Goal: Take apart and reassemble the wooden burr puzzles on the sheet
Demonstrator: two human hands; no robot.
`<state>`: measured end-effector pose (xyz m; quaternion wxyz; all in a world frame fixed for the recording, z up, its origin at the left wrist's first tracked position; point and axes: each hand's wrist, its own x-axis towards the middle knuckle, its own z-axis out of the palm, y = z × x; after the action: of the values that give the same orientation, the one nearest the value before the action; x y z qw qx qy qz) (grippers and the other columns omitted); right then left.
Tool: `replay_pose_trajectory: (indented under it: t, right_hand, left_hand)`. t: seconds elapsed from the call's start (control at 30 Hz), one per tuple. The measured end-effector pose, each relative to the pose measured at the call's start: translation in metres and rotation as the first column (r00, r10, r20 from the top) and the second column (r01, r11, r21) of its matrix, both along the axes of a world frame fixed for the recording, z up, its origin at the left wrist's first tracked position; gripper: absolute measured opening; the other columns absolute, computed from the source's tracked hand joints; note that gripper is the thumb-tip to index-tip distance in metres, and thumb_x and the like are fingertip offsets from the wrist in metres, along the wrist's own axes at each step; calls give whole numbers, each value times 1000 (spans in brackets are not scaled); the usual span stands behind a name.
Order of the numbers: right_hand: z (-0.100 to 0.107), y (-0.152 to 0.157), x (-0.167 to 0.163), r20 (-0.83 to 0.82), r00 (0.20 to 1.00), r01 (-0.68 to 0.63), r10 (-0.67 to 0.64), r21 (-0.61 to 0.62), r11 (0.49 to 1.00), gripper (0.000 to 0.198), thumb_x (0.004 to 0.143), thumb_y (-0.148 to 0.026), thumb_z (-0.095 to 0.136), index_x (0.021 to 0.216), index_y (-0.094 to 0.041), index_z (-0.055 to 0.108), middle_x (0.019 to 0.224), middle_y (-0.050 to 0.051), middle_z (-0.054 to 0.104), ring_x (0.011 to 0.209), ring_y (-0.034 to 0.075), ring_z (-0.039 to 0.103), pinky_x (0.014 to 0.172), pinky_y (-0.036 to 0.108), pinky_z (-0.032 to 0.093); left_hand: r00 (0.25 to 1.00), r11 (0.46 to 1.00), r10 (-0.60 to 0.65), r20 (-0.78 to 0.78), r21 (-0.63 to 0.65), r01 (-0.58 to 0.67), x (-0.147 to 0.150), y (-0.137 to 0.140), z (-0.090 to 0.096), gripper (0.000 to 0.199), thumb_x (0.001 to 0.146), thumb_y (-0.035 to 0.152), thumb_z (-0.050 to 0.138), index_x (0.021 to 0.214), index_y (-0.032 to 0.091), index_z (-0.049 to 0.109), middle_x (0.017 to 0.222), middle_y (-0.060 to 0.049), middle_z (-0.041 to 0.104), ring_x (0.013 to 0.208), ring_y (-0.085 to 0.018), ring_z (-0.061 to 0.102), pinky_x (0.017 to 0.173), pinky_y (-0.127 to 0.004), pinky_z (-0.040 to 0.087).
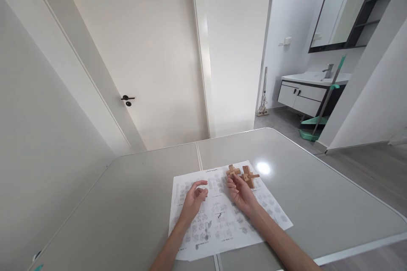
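My left hand (196, 197) hovers above the left half of a printed paper sheet (219, 243). Its index finger and thumb are apart, with nothing between them. Over the sheet's far right part, my right hand (241, 194) has curled fingers, and its fingertips pinch the near side of a small light wooden interlocking puzzle (233, 170). Fingers cover part of that puzzle. Close beside it, to the right, a larger, darker wooden interlocking puzzle (248, 177) rests on the paper, one stick pointing right.
The sheet lies across the seam of a grey folding table (143, 203) with a pale metal edge. Beyond the table is a closed door with a black handle (127, 98). To the far right are a sink cabinet (300, 95), a green dustpan (310, 134) and a mop (263, 93).
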<state>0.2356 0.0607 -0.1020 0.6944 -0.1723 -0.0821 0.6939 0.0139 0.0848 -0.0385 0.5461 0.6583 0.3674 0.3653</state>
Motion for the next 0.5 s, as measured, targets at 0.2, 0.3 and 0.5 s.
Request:
replay_pose_trajectory:
  t: [0.2, 0.3, 0.5]
  right_hand:
    - [3, -2, -1, -100, 995, 22, -20, 22, 1000, 18, 87, -26, 76, 88, -21, 59, 69, -5, 54, 50, 5, 47, 38, 9, 42]
    - [5, -3, 0, -118, 993, 22, -21, 13, 1000, 19, 87, -27, 76, 88, -21, 59, 68, -5, 55, 51, 5, 48, 39, 9, 43]
    - [13, -7, -4, -80, 997, -11, 10, -17, 1000, 20, 88, -29, 77, 87, -21, 59, 67, -5, 55, 49, 7, 46, 37, 12, 41]
  left_hand:
    - [1000, 1000, -19, -13, -9, 19, 0, 0, -1, 39, 91, 52, 62, 114, 21, 65, 76, 0, 56, 78, -18, 55, 77, -30, 44]
    - [1000, 1000, -22, -8, -12, 22, -1, 2, -3, 39, 91, 52, 63, 114, 21, 65, 75, 0, 57, 78, -18, 55, 76, -30, 44]
    - [999, 999, -34, -20, -9, 34, -3, 6, -9, 37, 92, 50, 63, 115, 22, 66, 75, 1, 57, 77, -17, 56, 77, -29, 45]
